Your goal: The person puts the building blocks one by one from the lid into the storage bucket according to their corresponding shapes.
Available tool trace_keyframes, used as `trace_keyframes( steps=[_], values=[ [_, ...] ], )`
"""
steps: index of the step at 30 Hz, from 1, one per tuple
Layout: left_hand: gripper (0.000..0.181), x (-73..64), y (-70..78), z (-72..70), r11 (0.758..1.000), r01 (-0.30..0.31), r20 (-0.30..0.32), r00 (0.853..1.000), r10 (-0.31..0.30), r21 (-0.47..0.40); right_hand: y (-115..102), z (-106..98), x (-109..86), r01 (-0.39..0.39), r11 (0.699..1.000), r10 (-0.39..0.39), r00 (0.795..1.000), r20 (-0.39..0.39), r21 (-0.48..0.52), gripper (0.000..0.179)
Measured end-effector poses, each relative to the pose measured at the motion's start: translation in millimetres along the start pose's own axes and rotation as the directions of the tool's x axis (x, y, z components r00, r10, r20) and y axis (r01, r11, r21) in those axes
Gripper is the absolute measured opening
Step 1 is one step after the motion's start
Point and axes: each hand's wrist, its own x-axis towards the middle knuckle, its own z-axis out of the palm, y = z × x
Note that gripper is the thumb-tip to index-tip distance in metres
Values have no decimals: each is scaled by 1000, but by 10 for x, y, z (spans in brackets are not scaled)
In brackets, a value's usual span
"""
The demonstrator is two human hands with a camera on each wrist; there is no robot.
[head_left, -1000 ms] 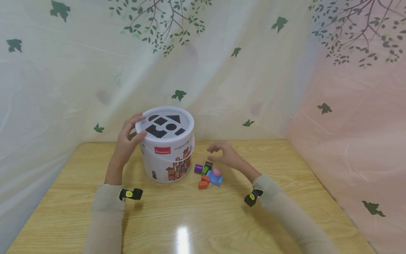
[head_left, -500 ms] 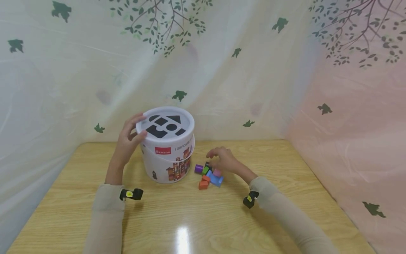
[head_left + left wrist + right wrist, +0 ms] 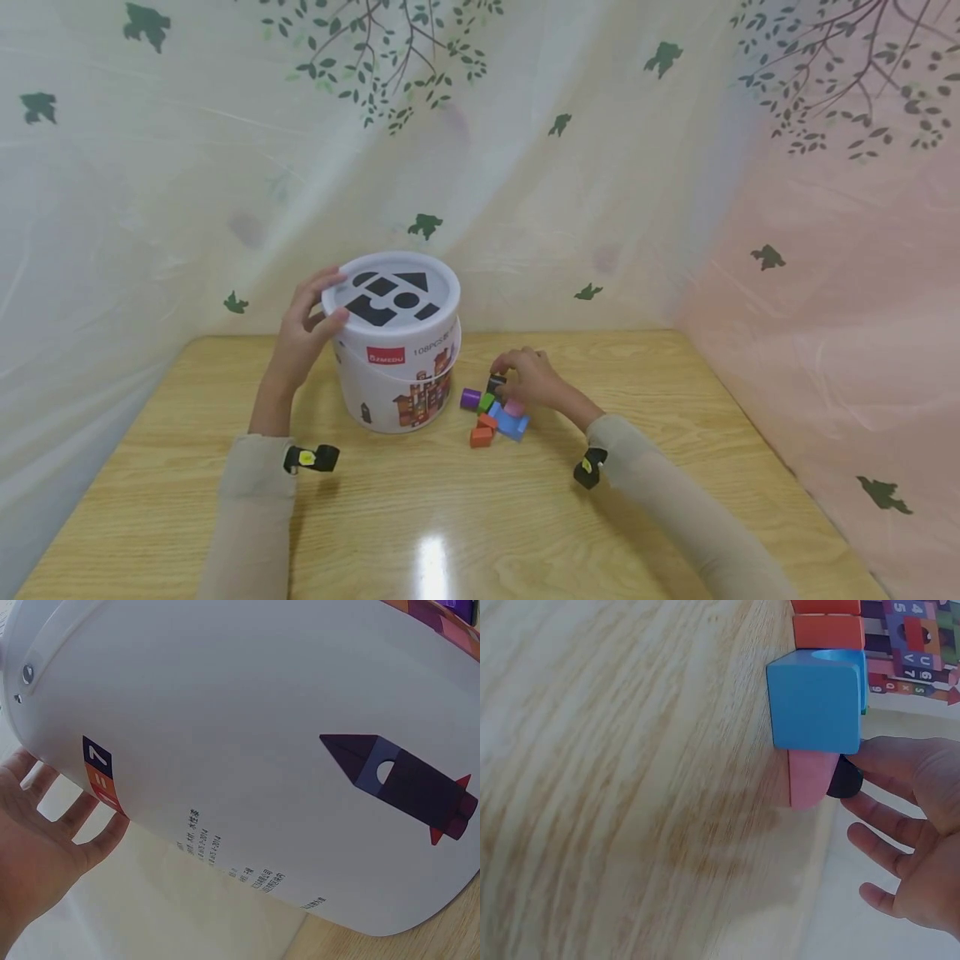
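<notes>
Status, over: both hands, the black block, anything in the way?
Left hand resting against white bucket. Right hand pinching black block; lift unclear. Pink block and blue block close by, possibly crowding the grip.

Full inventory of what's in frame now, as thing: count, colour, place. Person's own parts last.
bucket: 1, white with printed pictures, left on table
lid: 1, white with black shapes, on bucket
bucket handle: 1, white, against bucket's side
cylinder: 1, purple, right of bucket
small block: 1, green, beside cylinder
rounded block: 1, black, beyond green one
cutout block: 1, blue, right of orange-red ones
round-ended block: 1, pink, beside blue one
rectangular blocks: 2, orange-red, nearest person
table: 1, wood-grain, underneath
leaf-print backdrop: sheet count unclear, pale and pink, behind
wrist cameras: 2, black, wrists
sleeves: 2, beige, forearms
left hand: 1, bare, lid rim
right hand: 1, bare, pinching black block
</notes>
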Motion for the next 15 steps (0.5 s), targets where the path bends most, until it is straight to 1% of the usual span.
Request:
trace_keyframes(
  steps=[7,10,15],
  values=[
    [57,4,16,5,1000,-3,-1,1000,3,-8,21,-3,59,-44,999,44,999,32,-3,32],
    [57,5,11,2,1000,-5,-1,1000,5,-15,31,13,94,-56,998,57,998,35,-29,33],
    [57,-2,13,-4,1000,-9,2,1000,9,-24,23,28,138,-53,996,56,998,41,-72,35]
  ],
)
